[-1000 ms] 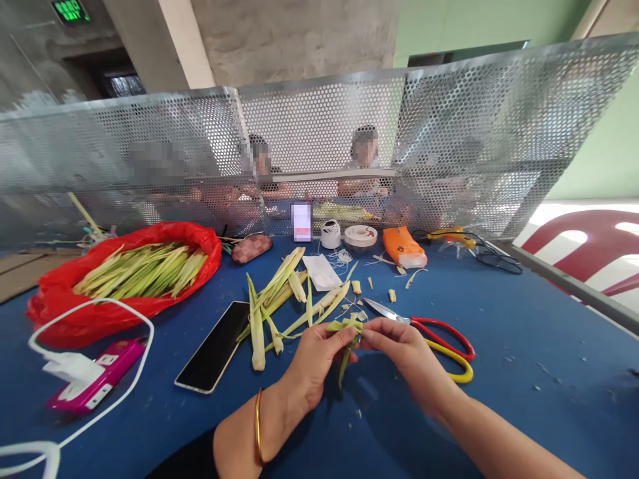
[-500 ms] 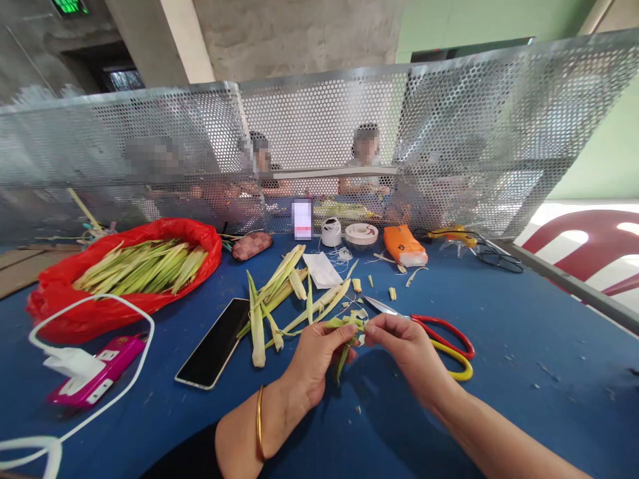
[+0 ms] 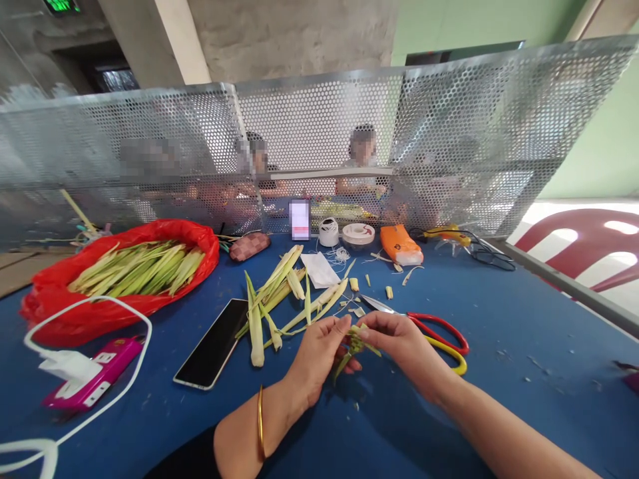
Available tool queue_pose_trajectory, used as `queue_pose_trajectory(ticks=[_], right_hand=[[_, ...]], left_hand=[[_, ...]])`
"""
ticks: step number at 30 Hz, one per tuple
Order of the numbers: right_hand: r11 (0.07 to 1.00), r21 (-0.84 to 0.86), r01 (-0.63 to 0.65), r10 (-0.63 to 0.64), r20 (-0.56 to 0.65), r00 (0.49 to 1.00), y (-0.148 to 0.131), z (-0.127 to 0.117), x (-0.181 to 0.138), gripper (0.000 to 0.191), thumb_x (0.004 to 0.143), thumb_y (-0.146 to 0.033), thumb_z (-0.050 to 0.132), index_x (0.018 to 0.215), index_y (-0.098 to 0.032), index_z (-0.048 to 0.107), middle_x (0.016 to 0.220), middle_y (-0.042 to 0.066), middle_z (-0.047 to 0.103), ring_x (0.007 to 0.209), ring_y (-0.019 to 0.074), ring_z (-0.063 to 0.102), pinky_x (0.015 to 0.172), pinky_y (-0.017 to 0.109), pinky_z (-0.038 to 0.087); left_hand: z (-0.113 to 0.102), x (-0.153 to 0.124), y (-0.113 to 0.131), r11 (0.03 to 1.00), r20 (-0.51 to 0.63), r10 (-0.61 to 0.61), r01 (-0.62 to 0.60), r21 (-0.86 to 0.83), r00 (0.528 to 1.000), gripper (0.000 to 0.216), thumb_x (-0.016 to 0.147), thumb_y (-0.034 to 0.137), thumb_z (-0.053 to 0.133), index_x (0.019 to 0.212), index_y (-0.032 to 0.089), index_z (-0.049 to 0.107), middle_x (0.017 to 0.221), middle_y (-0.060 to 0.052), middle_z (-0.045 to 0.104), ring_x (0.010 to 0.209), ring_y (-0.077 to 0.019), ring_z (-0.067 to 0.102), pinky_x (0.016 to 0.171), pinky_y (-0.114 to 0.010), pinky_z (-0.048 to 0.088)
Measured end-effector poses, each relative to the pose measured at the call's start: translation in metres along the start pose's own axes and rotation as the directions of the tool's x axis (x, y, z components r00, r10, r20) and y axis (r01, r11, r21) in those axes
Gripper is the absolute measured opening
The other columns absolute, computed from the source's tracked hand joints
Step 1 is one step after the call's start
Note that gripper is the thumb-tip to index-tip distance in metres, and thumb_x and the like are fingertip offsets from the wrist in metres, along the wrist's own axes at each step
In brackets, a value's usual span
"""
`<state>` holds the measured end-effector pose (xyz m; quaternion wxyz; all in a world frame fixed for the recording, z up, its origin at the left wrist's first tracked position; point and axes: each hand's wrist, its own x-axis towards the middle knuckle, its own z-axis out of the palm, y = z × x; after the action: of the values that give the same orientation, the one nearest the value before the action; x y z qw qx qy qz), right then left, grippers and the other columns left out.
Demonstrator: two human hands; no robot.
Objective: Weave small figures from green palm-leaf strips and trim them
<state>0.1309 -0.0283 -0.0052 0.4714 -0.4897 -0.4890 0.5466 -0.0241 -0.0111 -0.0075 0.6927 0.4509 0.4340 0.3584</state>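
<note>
A dark phone (image 3: 212, 342) and pink power strip (image 3: 120, 368) lie on a blue bench (image 3: 564, 326); a red chair (image 3: 556, 253) stands beyond, right.

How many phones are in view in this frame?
2. A dark phone lies flat, left of the left hand; a lit phone stands upright, just left of the white spool. More may be hidden behind the perforated panel.

No readable lettering or numbers
</note>
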Motion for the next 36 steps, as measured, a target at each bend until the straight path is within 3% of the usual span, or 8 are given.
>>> queue_pose_trajectory(ticks=[4, 9, 12, 16, 22, 28, 32, 36], right_hand=[[0.999, 0.024, -0.028, 0.029, -0.043, 0.999, 0.005, -0.001, 0.001, 0.03, 0.066, -0.043, 0.077, 0.071, -0.015, 0.068, 0.063, -0.001, 0.059, 0.06, 0.0111, 0.047, 0.058, 0.024, 0.036], [0.97, 0.217, -0.105, 0.101, 0.029, 0.994, 0.007, 0.0, 0.0, 0.031, 0.065, -0.042, 0.078, 0.07, -0.014, 0.065, 0.063, 0.002, 0.063, 0.059, 0.013, 0.053, 0.058, 0.026, 0.039], [0.97, 0.228, -0.087, 0.098, -0.038, 0.994, 0.003, 0.0, -0.001, 0.032, 0.064, -0.043, 0.078, 0.071, -0.016, 0.064, 0.063, 0.002, 0.063, 0.059, 0.0138, 0.054, 0.057, 0.026, 0.039], [0.989, 0.14, -0.045, 0.059, -0.094, 0.994, 0.002, -0.002, 0.001, 0.035, 0.063, -0.046, 0.078, 0.075, -0.016, 0.064, 0.064, -0.001, 0.06, 0.057, 0.0118, 0.048, 0.055, 0.025, 0.037], [0.998, 0.059, -0.016, 0.019, -0.05, 0.999, 0.008, 0.002, 0.0, 0.03, 0.065, -0.041, 0.077, 0.068, -0.015, 0.062, 0.056, -0.003, 0.055, 0.056, 0.0111, 0.045, 0.058, 0.026, 0.035], [0.99, 0.129, -0.064, 0.076, -0.083, 0.994, 0.007, 0.004, 0.0, 0.037, 0.061, -0.048, 0.078, 0.058, -0.015, 0.06, 0.049, -0.003, 0.052, 0.05, 0.01, 0.042, 0.053, 0.026, 0.031], [0.99, 0.13, -0.049, 0.063, -0.11, 0.992, -0.001, -0.005, 0.002, 0.038, 0.061, -0.049, 0.078, 0.058, -0.016, 0.06, 0.05, -0.003, 0.051, 0.05, 0.0097, 0.04, 0.053, 0.025, 0.03], [0.996, 0.086, -0.001, 0.01, -0.107, 0.994, -0.007, -0.011, 0.002, 0.036, 0.06, -0.048, 0.079, 0.062, -0.016, 0.062, 0.054, -0.003, 0.053, 0.053, 0.0106, 0.043, 0.055, 0.026, 0.032]], left_hand=[[-0.001, 0.003, -0.004, 0.998, -0.031, -0.043, 0.041, -0.036, 0.999, 0.04, 0.068, 0.051, 0.072, 0.071, 0.015, 0.055, 0.063, -0.001, 0.062, 0.05, -0.0123, 0.061, 0.052, -0.023, 0.047], [-0.002, 0.005, -0.008, 0.987, -0.023, -0.108, 0.105, -0.118, 0.994, 0.042, 0.067, 0.051, 0.073, 0.074, 0.012, 0.06, 0.065, -0.004, 0.065, 0.049, -0.0113, 0.06, 0.051, -0.022, 0.047], [-0.002, 0.003, -0.005, 0.993, 0.04, -0.089, 0.092, -0.077, 0.995, 0.044, 0.071, 0.054, 0.069, 0.083, 0.012, 0.064, 0.077, -0.007, 0.069, 0.054, -0.0117, 0.063, 0.052, -0.021, 0.047], [-0.002, -0.001, 0.002, 0.995, 0.035, -0.09, 0.089, 0.046, 0.995, 0.038, 0.068, 0.047, 0.074, 0.079, 0.012, 0.066, 0.074, -0.005, 0.068, 0.05, -0.0092, 0.059, 0.05, -0.021, 0.045], [0.001, -0.001, -0.001, 0.99, -0.014, -0.059, 0.061, 0.124, 0.998, 0.027, 0.065, 0.036, 0.075, 0.075, 0.012, 0.065, 0.065, -0.004, 0.069, 0.051, -0.0103, 0.058, 0.053, -0.022, 0.044], [0.005, -0.001, -0.006, 0.971, -0.041, 0.097, -0.086, 0.225, 0.994, 0.03, 0.062, 0.041, 0.077, 0.069, 0.014, 0.066, 0.071, -0.007, 0.071, 0.06, -0.0164, 0.063, 0.061, -0.027, 0.048], [-0.001, -0.002, 0.005, 0.989, 0.044, -0.088, 0.082, 0.126, 0.995, 0.052, 0.073, 0.063, 0.059, 0.08, 0.012, 0.069, 0.075, -0.011, 0.072, 0.064, -0.0191, 0.067, 0.062, -0.029, 0.047], [-0.008, -0.001, 0.008, 0.985, 0.109, -0.116, 0.1, 0.137, 0.987, 0.044, 0.071, 0.055, 0.066, 0.077, 0.012, 0.07, 0.07, -0.008, 0.07, 0.061, -0.0144, 0.062, 0.062, -0.026, 0.045]])
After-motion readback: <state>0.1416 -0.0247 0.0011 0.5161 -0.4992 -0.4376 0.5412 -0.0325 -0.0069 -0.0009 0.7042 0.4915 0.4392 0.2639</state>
